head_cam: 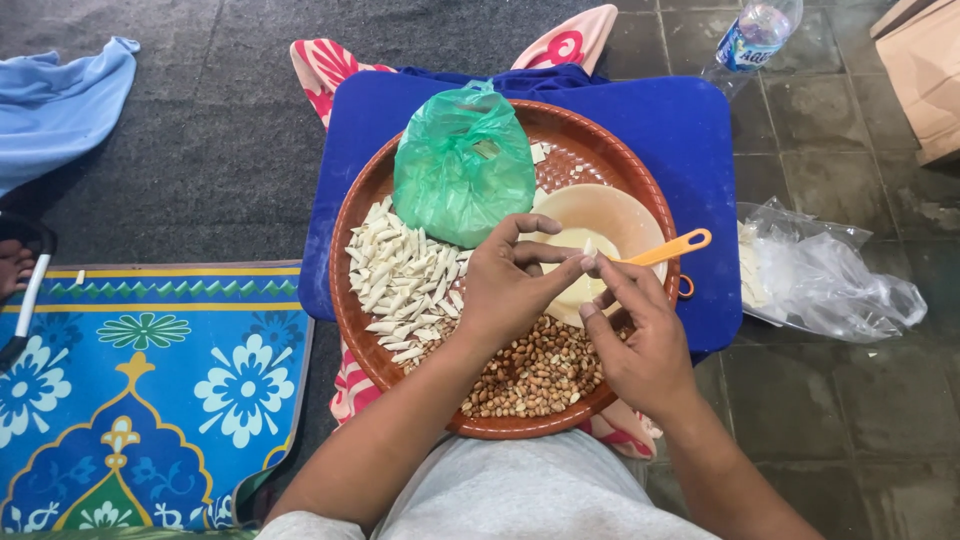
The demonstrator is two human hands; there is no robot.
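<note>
A round brown woven tray [356, 215] rests on a blue board [690, 130] over my lap. My left hand [510, 290] and my right hand [640, 340] meet above the tray, fingertips pinching a small pale piece of dough wrapper [588, 250] between them. Below the hands lies a heap of brown peanuts [530, 375]. A pile of small folded white pastries [400, 275] fills the tray's left side. A cream bowl [610, 215] holds pale paste, with an orange spoon [672, 247] resting in it. A tied green plastic bag [463, 165] sits at the tray's far side.
A clear plastic bag [820, 275] with white sheets lies on the tiled floor to the right. A water bottle [752, 35] and a cardboard box [925, 70] stand at the far right. A patterned blue mat [150, 390] and light blue cloth [60, 100] lie left.
</note>
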